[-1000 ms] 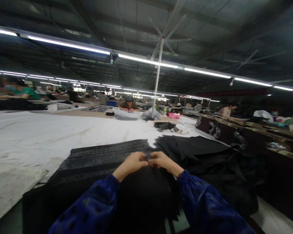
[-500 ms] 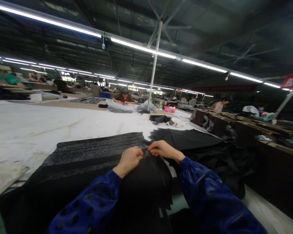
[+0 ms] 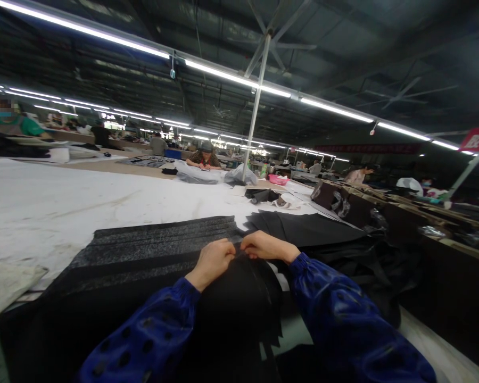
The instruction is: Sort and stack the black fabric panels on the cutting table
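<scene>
Several overlapping black fabric pieces (image 3: 231, 303) are spread in front of me, some with speckled grey strips (image 3: 143, 244) along their far side. My left hand (image 3: 212, 261) pinches the black fabric near its far right corner, fingers curled together. Close beside it, my right hand (image 3: 268, 247) pinches the same fabric edge, with thumb and forefinger pressed together. Only a small gap separates the two sets of fingertips. Blue dotted sleeves cover both forearms. To the right of my right hand lies another fanned stack of black fabric (image 3: 315, 226).
The pieces lie on a white-covered table (image 3: 115, 191). Beyond are dark scraps (image 3: 261, 196), a pink basin (image 3: 278, 180) and clear plastic bags (image 3: 239, 174). A metal pole (image 3: 254, 114) rises at the far edge. Dark brown panels (image 3: 435, 266) stand at right. A co-worker (image 3: 205, 158) sits opposite.
Both hands stay at the fabric corner, their fingertips slightly closer together. The view has shifted a little. At far left, a person in green has moved slightly.
</scene>
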`<state>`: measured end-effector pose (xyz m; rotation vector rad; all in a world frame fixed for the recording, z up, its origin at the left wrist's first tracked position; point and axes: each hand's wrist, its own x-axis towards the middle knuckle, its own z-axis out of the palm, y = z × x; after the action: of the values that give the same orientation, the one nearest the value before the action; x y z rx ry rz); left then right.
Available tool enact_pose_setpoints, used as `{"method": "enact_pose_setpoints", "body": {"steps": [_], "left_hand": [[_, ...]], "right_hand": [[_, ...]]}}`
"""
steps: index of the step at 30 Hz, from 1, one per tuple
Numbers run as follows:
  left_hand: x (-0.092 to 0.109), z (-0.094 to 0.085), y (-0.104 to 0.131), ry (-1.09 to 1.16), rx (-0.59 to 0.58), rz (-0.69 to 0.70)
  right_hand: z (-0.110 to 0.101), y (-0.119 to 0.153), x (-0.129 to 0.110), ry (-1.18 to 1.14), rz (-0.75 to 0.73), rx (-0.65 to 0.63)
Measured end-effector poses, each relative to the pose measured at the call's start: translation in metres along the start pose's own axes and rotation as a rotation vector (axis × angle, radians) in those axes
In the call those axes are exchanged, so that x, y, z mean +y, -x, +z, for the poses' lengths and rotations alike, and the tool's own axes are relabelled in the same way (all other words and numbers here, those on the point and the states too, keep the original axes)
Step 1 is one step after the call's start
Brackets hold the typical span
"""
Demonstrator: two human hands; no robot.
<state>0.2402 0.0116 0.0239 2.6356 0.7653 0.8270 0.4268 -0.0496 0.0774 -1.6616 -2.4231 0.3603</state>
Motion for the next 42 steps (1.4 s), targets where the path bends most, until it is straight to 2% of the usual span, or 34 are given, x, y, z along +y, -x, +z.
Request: {"method": "enact_pose_setpoints", "body": {"steps": [3, 8, 13, 20, 24, 33, 38, 42], "left_hand": [[-0.001, 0.0, 0.0, 0.006, 0.001, -0.008], [-0.007, -0.004, -0.002, 0.111, -0.051, -0.086], [-0.013, -0.008, -0.004, 0.2, -0.131, -0.122], [-0.012, -0.011, 0.0, 0.096, -0.09, -0.174], [-0.006, -0.013, 0.004, 0.028, -0.104, -0.116], [-0.005, -0.014, 0.009, -0.214, -0.14, 0.116], [-0.005, -0.014, 0.01, -0.258, -0.139, 0.17], [-0.005, -0.014, 0.012, -0.256, -0.126, 0.176]], "right_hand": [[0.004, -0.002, 0.002, 0.09, -0.053, 0.02], [0.014, -0.001, 0.005, 0.232, -0.186, 0.151], [0.022, 0.0, 0.01, 0.188, -0.209, 0.185], [0.022, 0.001, 0.011, 0.248, -0.179, 0.187], [0.024, 0.005, 0.007, 0.363, -0.157, 0.175], [0.031, 0.007, 0.003, 0.586, -0.164, 0.135], [0.036, 0.01, 0.0, 0.733, -0.146, 0.064], [0.025, 0.018, -0.003, 0.745, -0.089, 0.013]]}}
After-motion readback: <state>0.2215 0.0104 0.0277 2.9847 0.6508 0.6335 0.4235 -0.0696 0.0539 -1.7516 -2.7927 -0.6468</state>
